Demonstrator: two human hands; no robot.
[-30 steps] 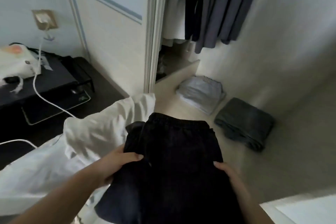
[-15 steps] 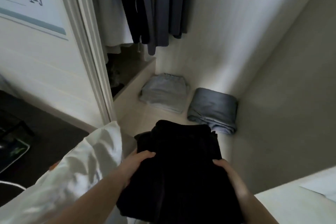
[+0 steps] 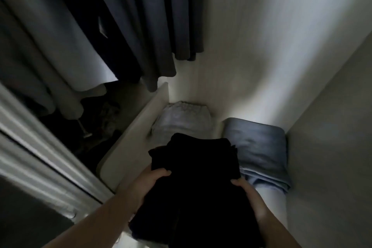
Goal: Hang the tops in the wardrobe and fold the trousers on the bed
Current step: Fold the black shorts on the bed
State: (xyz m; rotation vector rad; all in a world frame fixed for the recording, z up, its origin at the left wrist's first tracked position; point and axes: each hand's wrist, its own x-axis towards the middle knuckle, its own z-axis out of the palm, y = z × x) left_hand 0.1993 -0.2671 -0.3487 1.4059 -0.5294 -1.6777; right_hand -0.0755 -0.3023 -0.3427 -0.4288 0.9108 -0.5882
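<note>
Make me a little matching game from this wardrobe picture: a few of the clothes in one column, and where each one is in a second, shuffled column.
Things:
1. black folded garment
2. pale grey folded garment
3. blue-grey folded garment
4. dark hanging clothes

Places:
A. on the shelf, against the right-hand wall
B. hanging above the shelf
C. held between the left hand and the right hand
D. on the shelf at the back, left of the other folded pile

Pairs: 1-C, 2-D, 3-A, 4-B
</note>
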